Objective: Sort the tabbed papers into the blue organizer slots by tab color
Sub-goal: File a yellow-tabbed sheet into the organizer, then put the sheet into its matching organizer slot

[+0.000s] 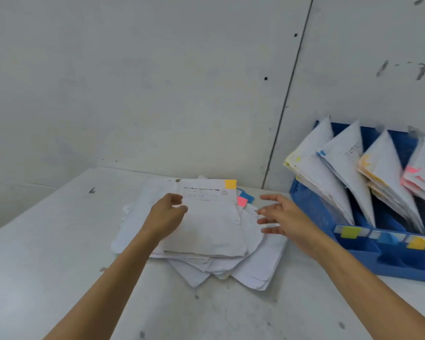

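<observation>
A loose pile of papers lies mid-tabletop. Its top sheet carries a yellow tab at its 1 o'clock corner, with a pink tab and a blue tab peeking out beneath. The left hand curls its fingers on that sheet's 9 o'clock edge. The right hand hovers at the pile's 3 o'clock, fingers spread and holding nothing, beside the blue organizer, where sorted papers stand in the slots.
</observation>
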